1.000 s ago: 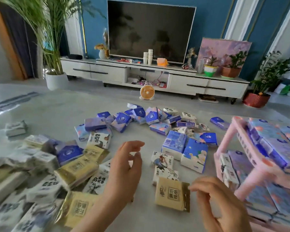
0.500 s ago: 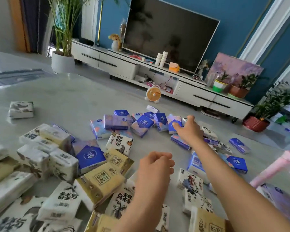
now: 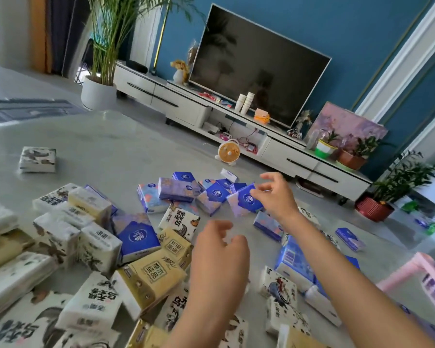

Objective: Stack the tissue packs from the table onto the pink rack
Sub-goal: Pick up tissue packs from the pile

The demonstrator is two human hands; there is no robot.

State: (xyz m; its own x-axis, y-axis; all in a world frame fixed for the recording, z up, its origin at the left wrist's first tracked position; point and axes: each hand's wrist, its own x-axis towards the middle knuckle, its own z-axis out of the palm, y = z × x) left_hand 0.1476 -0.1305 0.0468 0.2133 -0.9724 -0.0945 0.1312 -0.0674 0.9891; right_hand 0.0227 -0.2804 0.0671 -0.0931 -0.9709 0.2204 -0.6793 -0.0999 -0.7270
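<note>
Beyond the slack, empty left hand (image 3: 219,254), the right hand (image 3: 278,197) pinches a blue pack (image 3: 242,200); dozens more lie unstacked on the tabletop (image 3: 111,146).

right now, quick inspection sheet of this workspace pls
surface: grey table, near half strewn with packs
job's things: tissue packs in blue, white and yellow lie loose; pink rack at right edge, some packs on it
clutter: nothing seen
grippers: right hand pinches a blue tissue pack; left hand hovers, holding nothing
cables: red wires in TV stand
surroundings: TV, potted palm, orange fan
</note>
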